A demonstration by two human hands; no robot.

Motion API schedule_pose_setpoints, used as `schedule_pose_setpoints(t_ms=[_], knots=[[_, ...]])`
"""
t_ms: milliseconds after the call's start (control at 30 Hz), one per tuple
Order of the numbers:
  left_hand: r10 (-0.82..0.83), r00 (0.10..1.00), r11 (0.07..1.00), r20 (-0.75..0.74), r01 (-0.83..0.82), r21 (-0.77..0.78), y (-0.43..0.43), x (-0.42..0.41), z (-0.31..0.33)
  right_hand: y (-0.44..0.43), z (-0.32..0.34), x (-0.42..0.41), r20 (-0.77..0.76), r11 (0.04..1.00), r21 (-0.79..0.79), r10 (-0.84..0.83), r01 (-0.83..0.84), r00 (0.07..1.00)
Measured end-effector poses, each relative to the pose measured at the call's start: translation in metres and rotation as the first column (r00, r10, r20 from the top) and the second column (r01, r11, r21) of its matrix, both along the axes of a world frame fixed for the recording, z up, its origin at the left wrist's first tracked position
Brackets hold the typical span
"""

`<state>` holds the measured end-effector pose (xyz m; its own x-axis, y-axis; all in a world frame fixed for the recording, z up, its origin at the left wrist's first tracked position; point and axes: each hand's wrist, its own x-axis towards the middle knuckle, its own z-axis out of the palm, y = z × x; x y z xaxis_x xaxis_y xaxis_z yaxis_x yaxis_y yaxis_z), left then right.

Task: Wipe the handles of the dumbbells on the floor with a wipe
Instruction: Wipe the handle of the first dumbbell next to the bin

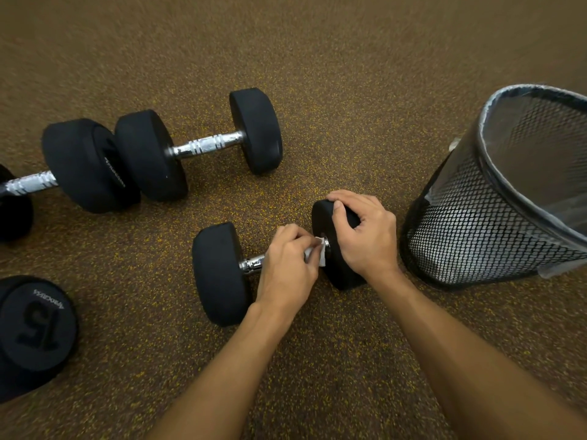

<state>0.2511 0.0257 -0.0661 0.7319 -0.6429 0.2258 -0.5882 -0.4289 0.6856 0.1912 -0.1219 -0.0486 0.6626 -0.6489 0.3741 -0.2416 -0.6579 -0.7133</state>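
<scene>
Two hands tend the nearest dumbbell (219, 274) on the floor (317, 90) beside the bin (476, 233): left hand (286, 268), grip pinching the wipe (321, 254) against its handle (252, 264), right hand (365, 236), grip curled over one head (340, 273), which could roll if that hold slackens.

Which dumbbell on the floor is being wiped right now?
The dumbbell nearest the mesh bin: the left hand holds a white wipe on its handle, the right hand grips its end weight. The other dumbbells lie untouched.

I have one view, worn on the head: wide-angle, looking forward and down, close over the floor (317, 58).
</scene>
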Motion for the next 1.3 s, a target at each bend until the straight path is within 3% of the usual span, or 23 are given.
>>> schedule_pose_setpoints(t_ms=[867,1167,1300], knots=[[0.04,0.999,0.998,0.019,-0.039,-0.042,0.013,-0.005,-0.002,0.0,0.0,-0.001,0.017,1.0,-0.004,-0.01,0.01,1.0],[0.043,0.996,0.994,-0.074,-0.036,0.101,-0.001,0.0,0.01,-0.001,0.0,-0.001,-0.004,1.0,0.003,-0.009,0.009,1.0],[0.082,0.964,0.961,-0.254,-0.009,0.276,-0.016,0.015,0.022,-0.001,0.001,-0.001,-0.01,1.0,0.006,-0.004,0.004,1.0]])
